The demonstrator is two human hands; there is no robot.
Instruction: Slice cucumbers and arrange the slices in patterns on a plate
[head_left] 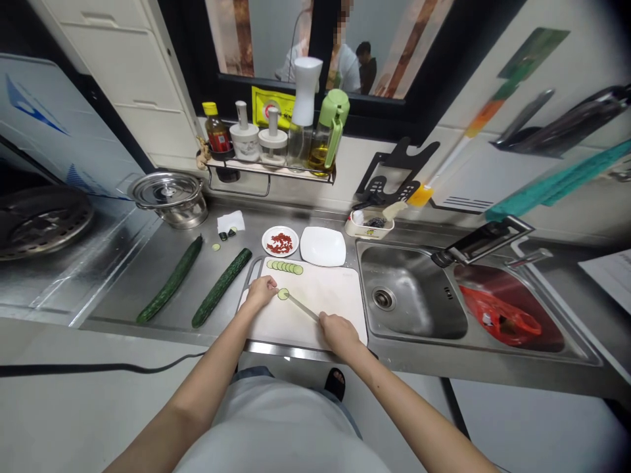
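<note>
My right hand (340,334) is wrapped round the handle of a knife (305,307), whose blade points left across the white cutting board (325,328). The blade's tip meets a round cucumber slice (282,294) on the board. Just left of that slice is my left hand (262,291), its fingers curled together; whatever they may pinch is too small to make out. Farther back on the board, several cucumber slices (284,267) lie overlapped in a row. Two whole cucumbers (221,288) (170,279) rest on the steel counter to the left.
Behind the board stand a small plate of chopped red pieces (280,242) and a white square dish (323,246). A double sink (414,295) with a red plastic bag (500,315) is at the right. A lidded steel pot (170,197) and a bottle rack (271,171) stand behind.
</note>
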